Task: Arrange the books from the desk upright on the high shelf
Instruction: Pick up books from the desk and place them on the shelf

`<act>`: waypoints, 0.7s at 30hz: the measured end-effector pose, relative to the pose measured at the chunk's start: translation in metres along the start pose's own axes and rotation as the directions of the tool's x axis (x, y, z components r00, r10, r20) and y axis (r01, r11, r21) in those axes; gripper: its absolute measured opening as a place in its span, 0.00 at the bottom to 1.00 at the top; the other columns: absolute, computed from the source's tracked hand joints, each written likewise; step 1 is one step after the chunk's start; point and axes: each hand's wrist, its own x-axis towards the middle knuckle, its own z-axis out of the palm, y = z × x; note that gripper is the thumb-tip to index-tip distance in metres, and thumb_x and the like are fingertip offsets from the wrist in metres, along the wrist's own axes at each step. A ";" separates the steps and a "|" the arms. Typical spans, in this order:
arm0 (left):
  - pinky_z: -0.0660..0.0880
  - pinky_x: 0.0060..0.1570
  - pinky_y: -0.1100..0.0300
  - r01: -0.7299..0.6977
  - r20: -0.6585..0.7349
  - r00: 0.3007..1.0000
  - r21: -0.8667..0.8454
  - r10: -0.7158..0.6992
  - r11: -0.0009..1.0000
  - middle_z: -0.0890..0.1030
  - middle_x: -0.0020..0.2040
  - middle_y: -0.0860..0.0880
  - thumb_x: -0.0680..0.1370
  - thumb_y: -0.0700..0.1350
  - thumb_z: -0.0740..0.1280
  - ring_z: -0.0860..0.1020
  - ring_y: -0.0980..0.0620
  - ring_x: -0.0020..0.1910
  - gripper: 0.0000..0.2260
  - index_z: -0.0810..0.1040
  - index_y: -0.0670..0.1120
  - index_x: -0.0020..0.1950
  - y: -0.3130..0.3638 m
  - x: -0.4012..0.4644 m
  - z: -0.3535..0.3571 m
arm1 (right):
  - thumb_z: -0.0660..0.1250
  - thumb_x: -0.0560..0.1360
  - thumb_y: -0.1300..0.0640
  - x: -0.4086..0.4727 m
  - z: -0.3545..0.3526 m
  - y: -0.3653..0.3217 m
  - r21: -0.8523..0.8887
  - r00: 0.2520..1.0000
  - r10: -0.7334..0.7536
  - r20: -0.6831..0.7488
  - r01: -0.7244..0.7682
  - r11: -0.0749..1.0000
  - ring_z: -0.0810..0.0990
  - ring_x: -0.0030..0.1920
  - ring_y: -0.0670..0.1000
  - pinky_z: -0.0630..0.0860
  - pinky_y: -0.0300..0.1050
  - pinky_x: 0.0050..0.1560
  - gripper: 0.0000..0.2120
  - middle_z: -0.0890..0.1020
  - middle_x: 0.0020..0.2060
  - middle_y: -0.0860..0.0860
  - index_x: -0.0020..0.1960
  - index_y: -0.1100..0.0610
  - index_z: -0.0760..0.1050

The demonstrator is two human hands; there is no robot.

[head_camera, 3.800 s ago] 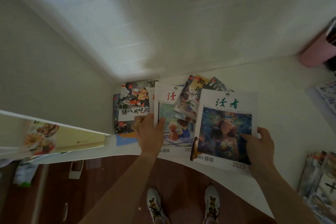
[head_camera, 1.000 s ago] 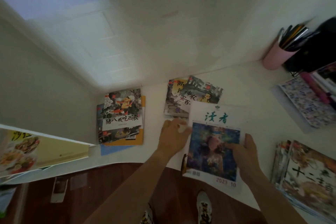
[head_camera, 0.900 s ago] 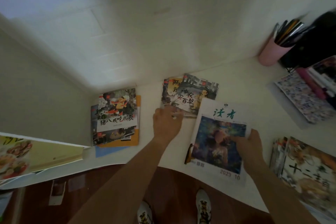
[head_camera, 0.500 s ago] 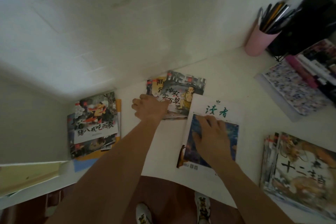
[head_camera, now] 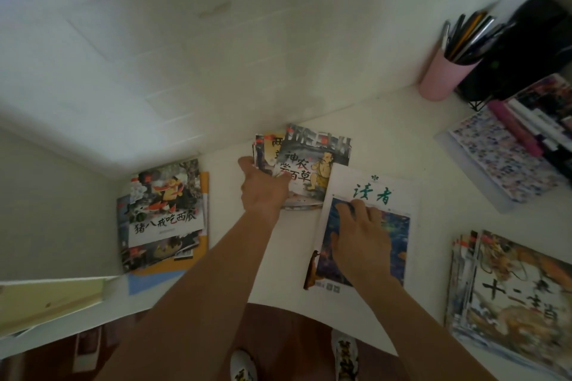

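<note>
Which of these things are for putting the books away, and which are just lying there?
For the job:
- small picture-book stack, gripped by left hand
- white magazine, under right hand
- left book pile
- right book pile

Just lying about:
- pink pen cup
- patterned folder

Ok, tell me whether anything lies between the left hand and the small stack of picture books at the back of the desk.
Nothing does: the left hand already grips the stack of picture books at its left edge. The magazine under the right hand overlaps only the stack's front right corner.
</note>
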 end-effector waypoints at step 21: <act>0.81 0.57 0.47 -0.276 0.398 0.771 -0.495 0.497 0.824 0.81 0.51 0.40 0.81 0.36 0.69 0.82 0.41 0.55 0.09 0.73 0.39 0.60 -0.011 -0.108 -0.039 | 0.71 0.77 0.65 -0.027 -0.095 0.043 0.992 0.976 0.200 0.080 -0.097 0.079 0.85 0.48 0.49 0.80 0.47 0.49 0.17 0.86 0.50 0.51 0.64 0.53 0.76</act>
